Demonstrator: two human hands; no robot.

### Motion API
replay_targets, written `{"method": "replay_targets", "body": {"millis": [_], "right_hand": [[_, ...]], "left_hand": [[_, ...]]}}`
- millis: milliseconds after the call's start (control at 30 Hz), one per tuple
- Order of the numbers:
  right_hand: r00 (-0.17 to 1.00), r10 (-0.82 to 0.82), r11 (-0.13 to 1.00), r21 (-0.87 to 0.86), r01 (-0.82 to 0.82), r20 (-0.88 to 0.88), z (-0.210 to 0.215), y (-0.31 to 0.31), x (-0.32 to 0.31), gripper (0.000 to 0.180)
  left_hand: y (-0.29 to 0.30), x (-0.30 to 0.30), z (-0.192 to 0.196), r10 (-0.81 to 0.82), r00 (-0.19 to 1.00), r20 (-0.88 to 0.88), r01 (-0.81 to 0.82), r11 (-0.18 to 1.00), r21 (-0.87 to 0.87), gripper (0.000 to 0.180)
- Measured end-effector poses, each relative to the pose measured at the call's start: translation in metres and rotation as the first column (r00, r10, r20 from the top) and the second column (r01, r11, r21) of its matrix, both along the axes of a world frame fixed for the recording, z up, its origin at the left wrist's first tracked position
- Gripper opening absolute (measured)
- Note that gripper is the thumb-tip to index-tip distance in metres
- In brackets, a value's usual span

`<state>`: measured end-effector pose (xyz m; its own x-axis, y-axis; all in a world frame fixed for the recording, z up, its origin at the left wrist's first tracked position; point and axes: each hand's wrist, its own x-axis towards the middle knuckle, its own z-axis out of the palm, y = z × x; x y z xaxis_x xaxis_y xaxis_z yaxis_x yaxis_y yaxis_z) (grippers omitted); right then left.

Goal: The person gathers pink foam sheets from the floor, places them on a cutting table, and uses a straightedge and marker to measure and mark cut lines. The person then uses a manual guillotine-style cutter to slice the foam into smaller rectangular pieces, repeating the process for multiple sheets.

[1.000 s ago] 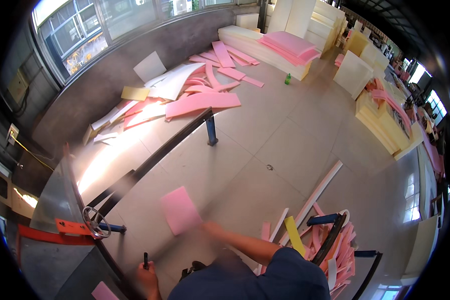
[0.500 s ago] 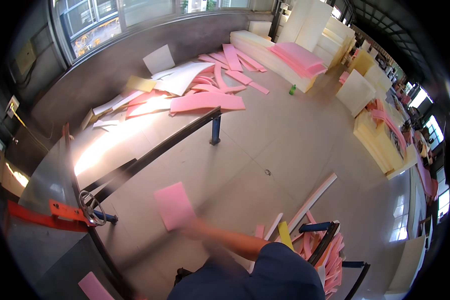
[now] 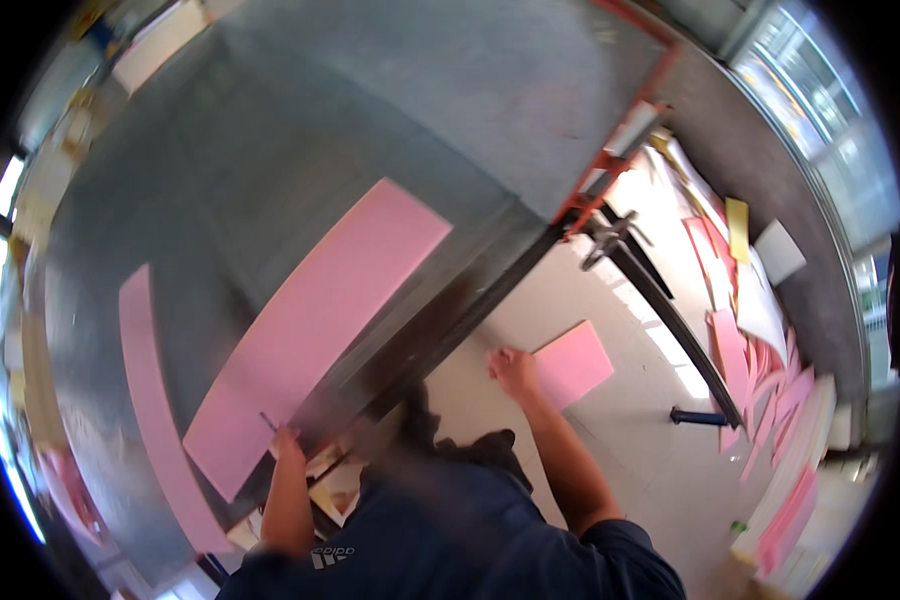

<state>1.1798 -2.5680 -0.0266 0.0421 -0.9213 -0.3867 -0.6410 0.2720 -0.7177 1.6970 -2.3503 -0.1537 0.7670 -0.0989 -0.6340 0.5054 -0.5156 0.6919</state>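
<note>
My left hand is closed around a thin dark stick-like tool, whose kind is too small to make out. That hand is at the near edge of a broad pink foam strip lying on the grey metal table; whether it touches the foam I cannot tell. Further left on the table lies a narrower curved pink foam strip. My right hand, fingers curled in with nothing visible in them, hangs over the floor. Just beyond it, overlapped by the hand, a square pink foam sheet appears to lie on the floor.
A dark metal rail on a blue leg juts from the table's corner by a handwheel. Pink foam offcuts lie in a heap along the wall at right. Behind them are stacked foam blocks.
My view has swung left from the floor to the table, and both hands are now visible. My right hand, blurred beside the pink square before, is now clearer, its fingers curled.
</note>
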Motion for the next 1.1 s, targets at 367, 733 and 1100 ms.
{"method": "replay_targets", "body": {"millis": [367,733,1100], "right_hand": [[0.953,-0.141,0.874,0.486,-0.008,0.269,-0.082,-0.189,0.29,0.037],[0.819,-0.348,0.909,0.379,0.176,0.456,-0.146,-0.318,0.355,0.014],[0.744,-0.548,0.816,0.441,0.373,0.382,-0.1,-0.382,0.373,0.024]], "left_hand": [[-0.005,0.071,0.017,0.759,0.635,-0.144,-0.771,0.61,-0.184,0.011],[-0.161,0.205,-0.006,0.529,0.843,-0.099,-0.518,0.847,0.117,0.017],[-0.219,0.204,0.035,0.33,0.924,-0.191,-0.327,0.944,0.048,0.018]]}}
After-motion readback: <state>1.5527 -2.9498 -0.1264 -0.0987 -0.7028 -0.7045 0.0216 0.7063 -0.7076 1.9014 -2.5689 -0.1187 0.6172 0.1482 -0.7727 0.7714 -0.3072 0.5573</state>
